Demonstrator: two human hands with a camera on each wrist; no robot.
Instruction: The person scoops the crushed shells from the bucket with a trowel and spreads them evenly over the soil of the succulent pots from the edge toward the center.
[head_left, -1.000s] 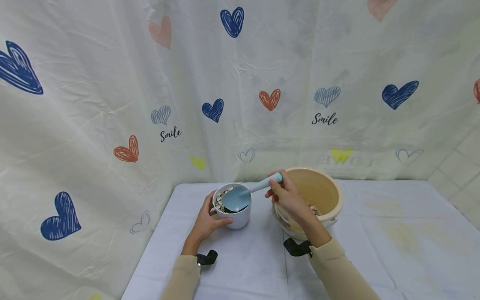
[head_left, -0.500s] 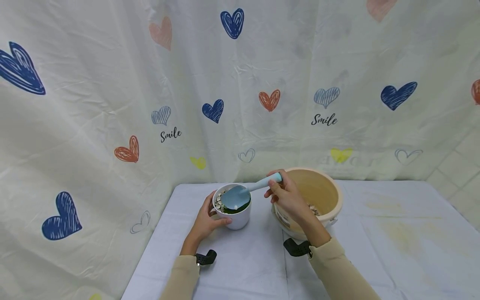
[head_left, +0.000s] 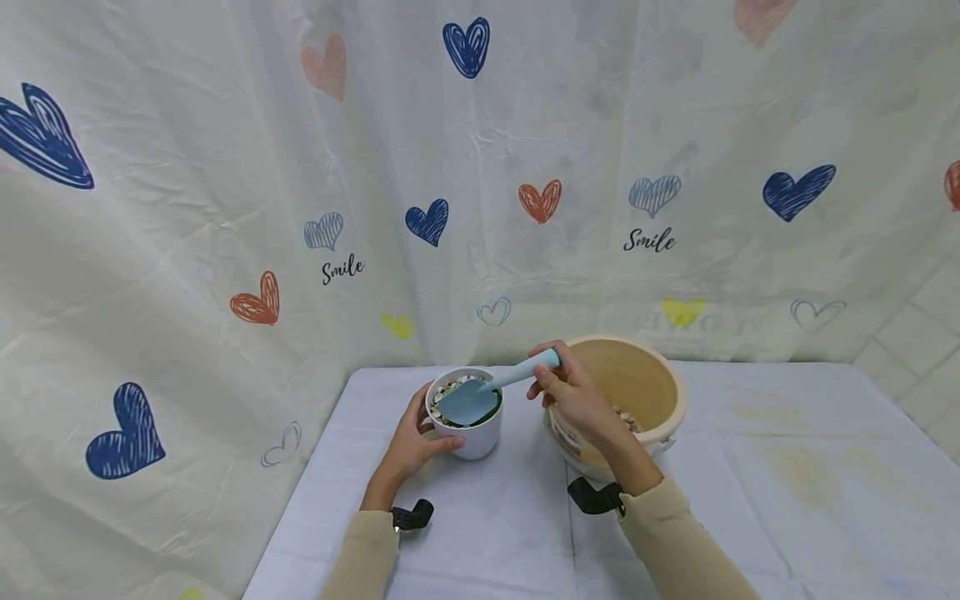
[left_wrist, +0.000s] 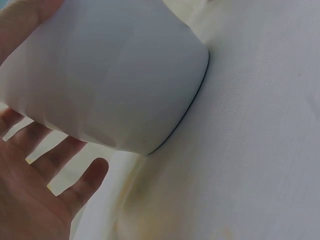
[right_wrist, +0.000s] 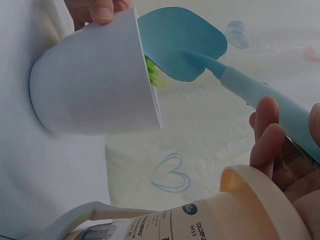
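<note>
A white flowerpot [head_left: 480, 439] stands on the cloth-covered table, with pale stone chips [head_left: 442, 390] and some green inside its rim. My left hand [head_left: 411, 442] holds the pot from its left side, thumb on the front. In the left wrist view its fingers [left_wrist: 84, 185] spread along the pot's wall. My right hand [head_left: 577, 392] grips the handle of a light blue trowel [head_left: 467, 403]. The trowel's blade lies over the pot's mouth and hides part of the contents. In the right wrist view the blade [right_wrist: 182, 42] tilts at the rim, beside a bit of green [right_wrist: 151, 72].
A cream bucket [head_left: 667, 379] stands right of the pot, beneath my right forearm, with some stone chips [head_left: 628, 419] at its bottom. White cloth [head_left: 795, 500] covers the table. A curtain printed with hearts [head_left: 570, 275] hangs behind it.
The trowel's blade has tipped and shifted slightly left and down over the pot; the white chip seen at its edge no longer shows. The left hand and the pot stay in place.
</note>
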